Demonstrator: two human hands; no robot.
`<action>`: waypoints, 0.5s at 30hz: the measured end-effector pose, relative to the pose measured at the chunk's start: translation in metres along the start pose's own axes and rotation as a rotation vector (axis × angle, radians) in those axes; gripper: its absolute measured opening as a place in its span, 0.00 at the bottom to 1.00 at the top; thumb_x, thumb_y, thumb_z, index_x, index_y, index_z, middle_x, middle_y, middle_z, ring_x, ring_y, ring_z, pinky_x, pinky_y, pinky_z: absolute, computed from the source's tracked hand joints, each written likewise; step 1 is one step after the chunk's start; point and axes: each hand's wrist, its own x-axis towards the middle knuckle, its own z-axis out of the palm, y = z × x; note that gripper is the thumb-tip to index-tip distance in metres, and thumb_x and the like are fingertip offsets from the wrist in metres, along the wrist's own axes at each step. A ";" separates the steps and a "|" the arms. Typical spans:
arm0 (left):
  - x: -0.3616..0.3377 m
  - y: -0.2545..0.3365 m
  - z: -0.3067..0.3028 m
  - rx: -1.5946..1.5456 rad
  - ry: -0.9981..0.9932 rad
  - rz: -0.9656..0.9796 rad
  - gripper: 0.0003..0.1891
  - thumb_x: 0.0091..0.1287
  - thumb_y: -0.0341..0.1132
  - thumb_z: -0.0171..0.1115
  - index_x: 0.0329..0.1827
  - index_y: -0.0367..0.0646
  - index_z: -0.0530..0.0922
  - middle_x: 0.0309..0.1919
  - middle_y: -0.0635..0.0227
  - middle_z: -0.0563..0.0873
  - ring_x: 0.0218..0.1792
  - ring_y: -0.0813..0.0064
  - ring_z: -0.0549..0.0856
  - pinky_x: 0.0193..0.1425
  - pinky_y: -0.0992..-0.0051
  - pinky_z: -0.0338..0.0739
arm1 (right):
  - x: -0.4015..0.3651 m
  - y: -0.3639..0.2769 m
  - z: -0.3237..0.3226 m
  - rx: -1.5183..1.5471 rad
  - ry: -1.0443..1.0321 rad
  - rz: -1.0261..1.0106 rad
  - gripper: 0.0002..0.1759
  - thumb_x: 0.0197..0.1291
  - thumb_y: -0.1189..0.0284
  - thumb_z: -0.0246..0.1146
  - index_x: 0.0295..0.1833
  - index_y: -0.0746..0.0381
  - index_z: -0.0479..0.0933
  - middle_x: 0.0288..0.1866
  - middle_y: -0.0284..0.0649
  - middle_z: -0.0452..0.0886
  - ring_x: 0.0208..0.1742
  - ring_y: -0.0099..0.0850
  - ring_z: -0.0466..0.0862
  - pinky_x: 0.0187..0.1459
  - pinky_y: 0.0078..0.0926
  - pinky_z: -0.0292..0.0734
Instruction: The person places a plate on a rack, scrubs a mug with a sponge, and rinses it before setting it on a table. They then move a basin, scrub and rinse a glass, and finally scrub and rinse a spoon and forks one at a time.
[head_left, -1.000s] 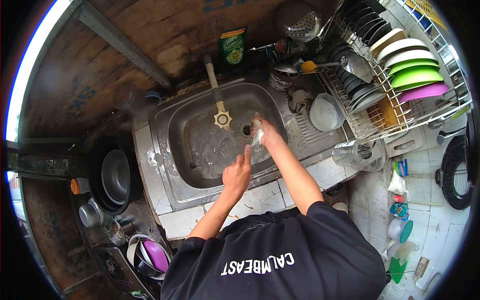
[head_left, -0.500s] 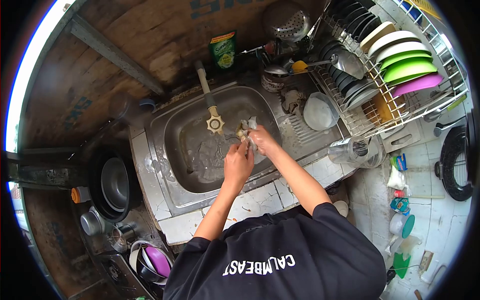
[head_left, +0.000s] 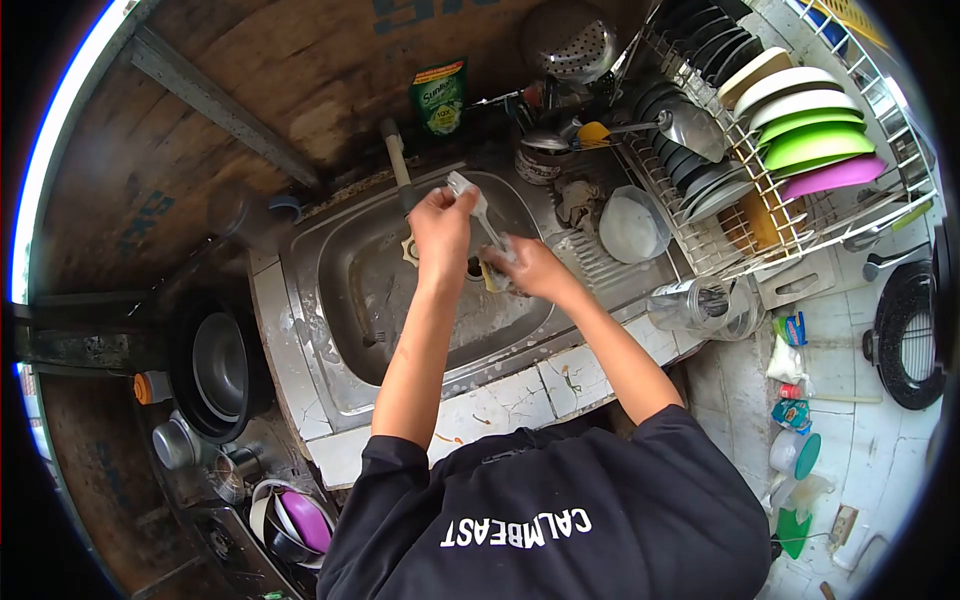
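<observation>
My left hand (head_left: 444,228) is closed on one end of a pale, slender, strip-like thing (head_left: 486,222), whose exact kind I cannot make out. It slants across the sink (head_left: 345,330) to my right hand (head_left: 530,268), lower and further right. Wrapped in the fingers of that right hand is a yellowish and whitish scrubbing sponge (head_left: 492,278), largely hidden, touching the thing's lower end. Behind my left hand the beige tap handle (head_left: 409,250) shows only in part.
A dish rack (head_left: 745,255) with plates and bowls stands right of the sink. On the drainboard are a translucent bowl (head_left: 634,225) and a crumpled cloth (head_left: 579,203). A green soap pouch (head_left: 439,98) stands behind. A dark pot (head_left: 212,370) lies left.
My left hand has risen toward the tap, and the hands have moved apart. The pale strip-like thing now stretches visibly between them. The right hand has shifted slightly right.
</observation>
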 end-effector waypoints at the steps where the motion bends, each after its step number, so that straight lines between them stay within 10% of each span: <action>1: 0.005 0.003 0.001 -0.004 0.008 0.006 0.08 0.60 0.31 0.65 0.28 0.35 0.79 0.21 0.72 0.80 0.23 0.84 0.72 0.27 0.77 0.65 | -0.002 -0.011 0.003 -0.005 -0.006 -0.007 0.19 0.67 0.59 0.58 0.40 0.67 0.75 0.23 0.45 0.82 0.23 0.35 0.84 0.23 0.32 0.78; 3: 0.004 0.001 0.005 0.116 0.043 0.123 0.08 0.58 0.31 0.65 0.28 0.34 0.80 0.21 0.71 0.79 0.23 0.84 0.72 0.27 0.77 0.65 | -0.008 -0.027 0.014 -0.670 0.295 -0.184 0.15 0.68 0.65 0.53 0.40 0.69 0.72 0.22 0.53 0.81 0.25 0.45 0.85 0.26 0.39 0.80; 9: 0.022 0.027 -0.010 -0.055 0.189 0.207 0.09 0.58 0.29 0.67 0.23 0.36 0.76 0.19 0.72 0.78 0.20 0.84 0.70 0.26 0.79 0.65 | -0.009 -0.027 0.042 -0.792 0.485 -0.283 0.10 0.59 0.75 0.52 0.43 0.70 0.72 0.27 0.53 0.81 0.27 0.48 0.85 0.25 0.41 0.82; 15: 0.034 0.067 -0.097 -0.326 0.241 0.173 0.06 0.61 0.27 0.65 0.34 0.35 0.76 0.32 0.62 0.84 0.38 0.70 0.87 0.37 0.76 0.74 | -0.021 -0.015 0.012 -0.750 0.399 -0.284 0.10 0.61 0.72 0.53 0.42 0.70 0.69 0.29 0.57 0.81 0.29 0.53 0.84 0.28 0.47 0.81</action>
